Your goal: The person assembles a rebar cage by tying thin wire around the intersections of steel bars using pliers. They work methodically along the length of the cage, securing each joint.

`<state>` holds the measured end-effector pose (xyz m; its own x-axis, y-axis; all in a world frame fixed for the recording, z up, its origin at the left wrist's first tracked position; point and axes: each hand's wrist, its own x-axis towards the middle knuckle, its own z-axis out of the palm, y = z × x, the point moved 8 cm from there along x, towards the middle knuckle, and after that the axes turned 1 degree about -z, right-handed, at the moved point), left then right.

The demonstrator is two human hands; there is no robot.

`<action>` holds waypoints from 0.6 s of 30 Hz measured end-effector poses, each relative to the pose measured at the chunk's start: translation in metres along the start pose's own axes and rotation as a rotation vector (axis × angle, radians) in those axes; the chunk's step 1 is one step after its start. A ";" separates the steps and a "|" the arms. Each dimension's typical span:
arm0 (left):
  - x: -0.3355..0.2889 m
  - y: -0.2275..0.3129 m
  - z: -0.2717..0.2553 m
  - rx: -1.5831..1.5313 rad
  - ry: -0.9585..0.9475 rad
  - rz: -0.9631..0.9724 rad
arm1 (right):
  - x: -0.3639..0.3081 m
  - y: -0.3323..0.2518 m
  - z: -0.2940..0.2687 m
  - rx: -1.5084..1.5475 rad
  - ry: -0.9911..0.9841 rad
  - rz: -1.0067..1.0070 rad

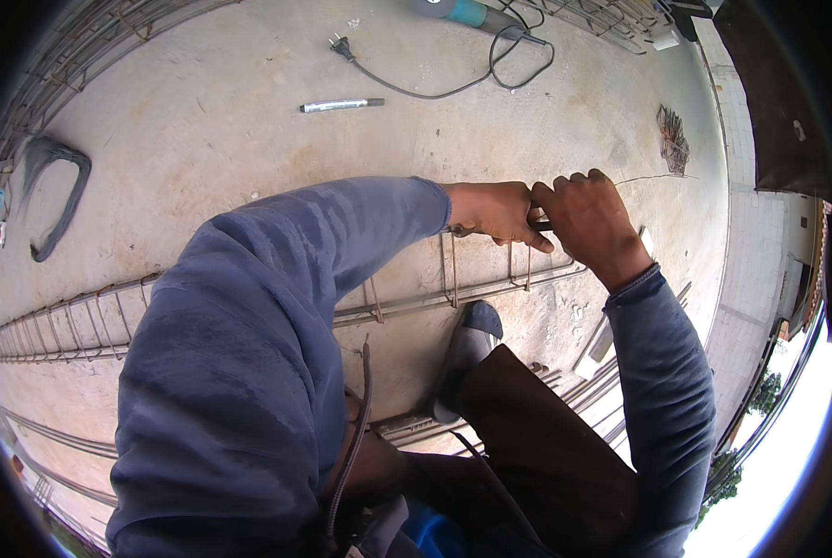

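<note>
My left hand (498, 214) and my right hand (594, 223) meet above the end part of a long rebar cage (406, 305) lying on the concrete floor. The right fingers are curled into a fist, and a short dark piece (543, 225) shows between the two hands; its kind is hidden. Beside it, the left fingers are bent, with the thumb side near the dark piece. What the left hand grips is hidden beneath it. A thin wire (653, 177) runs out to the right of my right hand.
Across the floor lie a marker pen (341, 106), a power tool (467, 13) with a plugged cord (434, 96), a bundle of short wires (673, 141) and a dark wire hank (76, 200). More rebar cages (90, 46) stand far left. My shoe (476, 339) is beside the cage.
</note>
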<state>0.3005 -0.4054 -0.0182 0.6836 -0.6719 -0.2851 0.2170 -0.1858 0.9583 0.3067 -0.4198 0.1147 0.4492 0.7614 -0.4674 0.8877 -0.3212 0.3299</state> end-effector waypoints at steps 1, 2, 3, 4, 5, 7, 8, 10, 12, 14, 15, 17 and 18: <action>-0.002 -0.003 -0.002 0.100 0.083 0.031 | 0.005 0.004 0.001 -0.002 -0.140 0.054; -0.009 -0.003 -0.007 0.205 0.173 0.066 | 0.017 0.006 -0.007 0.036 -0.188 0.077; -0.015 0.000 -0.006 0.193 0.228 0.076 | 0.024 0.008 -0.010 0.081 -0.256 0.082; -0.016 -0.002 -0.009 0.172 0.309 0.158 | 0.031 0.010 -0.014 0.119 -0.314 0.089; -0.021 0.006 -0.009 0.135 0.317 0.197 | 0.033 0.014 -0.004 0.157 -0.390 0.136; -0.026 0.016 -0.008 0.135 0.313 0.227 | 0.035 0.011 -0.001 0.236 -0.593 0.213; -0.026 0.015 -0.012 0.170 0.301 0.220 | 0.039 0.010 -0.004 0.192 -0.567 0.187; -0.029 0.012 -0.013 0.199 0.306 0.185 | 0.043 0.005 -0.004 0.102 -0.518 0.140; -0.029 0.010 -0.016 0.184 0.355 0.143 | 0.044 -0.001 -0.006 0.018 -0.539 0.139; -0.013 0.009 0.005 0.213 0.381 0.233 | 0.022 0.001 0.009 -0.045 -0.506 0.204; -0.013 0.016 0.014 0.253 0.383 0.270 | 0.008 0.001 0.016 -0.042 -0.456 0.219; -0.020 0.012 0.010 0.353 0.376 0.364 | -0.003 -0.008 0.012 0.026 -0.395 0.295; -0.020 0.012 0.008 0.475 0.273 0.362 | -0.010 -0.008 0.019 0.087 -0.367 0.400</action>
<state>0.2837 -0.4000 -0.0007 0.8216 -0.5568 0.1225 -0.3485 -0.3206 0.8808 0.2975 -0.4356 0.1010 0.7453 0.3289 -0.5800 0.6384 -0.6027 0.4787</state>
